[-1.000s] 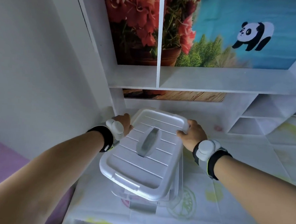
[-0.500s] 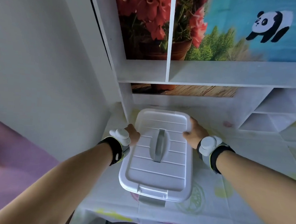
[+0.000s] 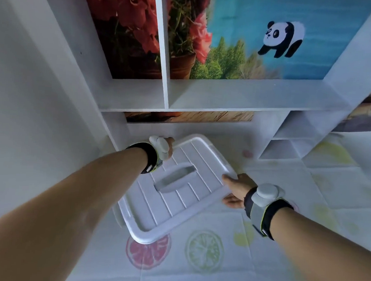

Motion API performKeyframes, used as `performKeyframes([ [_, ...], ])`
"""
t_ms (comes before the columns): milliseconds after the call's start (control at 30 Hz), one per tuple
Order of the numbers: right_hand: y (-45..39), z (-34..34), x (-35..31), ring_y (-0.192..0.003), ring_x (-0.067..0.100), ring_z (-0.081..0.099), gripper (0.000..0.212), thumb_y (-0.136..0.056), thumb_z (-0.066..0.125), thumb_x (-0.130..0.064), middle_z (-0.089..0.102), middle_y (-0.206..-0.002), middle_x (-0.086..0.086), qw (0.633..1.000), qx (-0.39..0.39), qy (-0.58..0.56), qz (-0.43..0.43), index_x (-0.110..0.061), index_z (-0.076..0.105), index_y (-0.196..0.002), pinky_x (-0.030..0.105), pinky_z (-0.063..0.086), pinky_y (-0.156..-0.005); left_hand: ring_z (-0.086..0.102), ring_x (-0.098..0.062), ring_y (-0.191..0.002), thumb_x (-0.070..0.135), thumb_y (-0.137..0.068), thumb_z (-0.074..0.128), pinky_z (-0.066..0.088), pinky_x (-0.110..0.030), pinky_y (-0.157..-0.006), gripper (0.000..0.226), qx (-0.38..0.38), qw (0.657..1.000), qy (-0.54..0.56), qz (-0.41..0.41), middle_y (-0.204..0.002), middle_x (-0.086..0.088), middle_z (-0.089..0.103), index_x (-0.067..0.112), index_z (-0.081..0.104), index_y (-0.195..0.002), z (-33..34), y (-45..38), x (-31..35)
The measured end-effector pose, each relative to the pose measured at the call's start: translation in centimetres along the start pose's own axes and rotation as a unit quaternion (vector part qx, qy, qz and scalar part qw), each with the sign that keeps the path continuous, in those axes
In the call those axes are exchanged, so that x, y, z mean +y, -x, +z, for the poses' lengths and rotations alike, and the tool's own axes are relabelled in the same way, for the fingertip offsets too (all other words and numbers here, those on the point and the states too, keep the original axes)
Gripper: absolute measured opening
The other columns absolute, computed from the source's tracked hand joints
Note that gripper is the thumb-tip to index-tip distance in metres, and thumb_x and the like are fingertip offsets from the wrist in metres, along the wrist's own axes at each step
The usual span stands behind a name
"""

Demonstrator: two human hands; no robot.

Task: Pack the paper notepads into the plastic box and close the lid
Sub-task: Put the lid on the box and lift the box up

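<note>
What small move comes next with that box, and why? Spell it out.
Probably turn the plastic box back square to the table edge and set it flat. The lid is already on, the box sits skewed on the fruit-print tablecloth, and the left hand and right hand grip opposite sides. No notepads are visible.

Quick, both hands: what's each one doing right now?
Left hand: closed on the far corner of the white ribbed plastic box lid.
Right hand: gripping the lid's right edge.
</note>
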State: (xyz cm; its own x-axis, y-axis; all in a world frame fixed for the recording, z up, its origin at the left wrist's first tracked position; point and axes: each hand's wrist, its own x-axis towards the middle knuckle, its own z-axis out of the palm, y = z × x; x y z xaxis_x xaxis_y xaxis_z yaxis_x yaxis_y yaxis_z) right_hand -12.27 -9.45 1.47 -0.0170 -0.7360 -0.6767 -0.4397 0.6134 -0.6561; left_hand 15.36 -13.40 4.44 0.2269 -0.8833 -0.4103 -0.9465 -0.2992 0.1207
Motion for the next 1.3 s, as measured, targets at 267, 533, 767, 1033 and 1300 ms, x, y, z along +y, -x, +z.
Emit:
performKeyframes([
  [267,-0.8,-4.3,-0.7,-0.052,0.023,0.057,0.054,-0.073,0.080,-0.054,0.063,-0.063,0.012,0.979,-0.070,0.188,0.046,-0.002,0.066,-0.075,0.029,0.053,-0.060,0.049,-0.034,-0.132,0.024,-0.104,0.041,0.040,-0.037,-0.100,0.050,-0.011,0.994,-0.043,0.097,-0.151,-0.010,0.047,0.022,0.032,-0.153,0.5,-2.6,3.2],
  [533,-5.9,-3.7,-5.9,-0.111,0.031,0.061,0.091,-0.079,0.044,-0.083,0.063,-0.133,0.012,0.927,0.013,0.370,-0.058,-0.007,0.062,-0.125,0.029,0.038,-0.088,0.044,-0.038,-0.128,0.059,-0.090,0.059,0.045,-0.050,-0.102,0.082,0.071,0.995,0.002,-0.072,-0.144,-0.015,0.041,0.024,0.021,-0.154,1.3,2.8,-2.9],
  [767,-8.2,-1.6,-6.1,-0.103,0.035,0.067,0.115,-0.065,0.042,-0.093,0.070,-0.114,0.018,0.910,-0.019,0.406,-0.076,-0.006,0.049,-0.139,0.042,0.049,-0.098,0.057,-0.037,-0.121,0.074,-0.077,0.064,0.044,-0.047,-0.104,0.106,0.036,0.943,0.221,-0.247,-0.139,-0.018,0.052,0.009,0.025,-0.150,4.5,7.6,-8.4],
  [1033,-8.0,-0.6,-5.7,-0.086,0.029,0.054,0.090,-0.069,0.046,-0.090,0.052,-0.096,0.015,0.894,0.073,0.427,-0.115,-0.008,0.059,-0.104,0.037,0.043,-0.081,0.064,-0.031,-0.111,0.078,-0.087,0.042,0.045,-0.035,-0.093,0.080,0.051,0.942,0.219,-0.248,-0.120,-0.009,0.068,0.009,0.062,-0.123,7.1,11.3,-8.7],
  [1300,-5.3,0.1,-4.9,-0.123,0.037,0.055,0.070,-0.097,0.040,-0.061,0.058,-0.135,0.022,0.886,0.101,0.413,-0.184,-0.002,0.058,-0.129,0.038,0.043,-0.096,0.059,-0.030,-0.121,0.055,-0.105,0.029,0.046,-0.036,-0.096,0.062,0.089,0.958,0.110,-0.248,-0.130,-0.012,0.064,0.007,0.061,-0.127,6.8,11.5,-7.4],
])
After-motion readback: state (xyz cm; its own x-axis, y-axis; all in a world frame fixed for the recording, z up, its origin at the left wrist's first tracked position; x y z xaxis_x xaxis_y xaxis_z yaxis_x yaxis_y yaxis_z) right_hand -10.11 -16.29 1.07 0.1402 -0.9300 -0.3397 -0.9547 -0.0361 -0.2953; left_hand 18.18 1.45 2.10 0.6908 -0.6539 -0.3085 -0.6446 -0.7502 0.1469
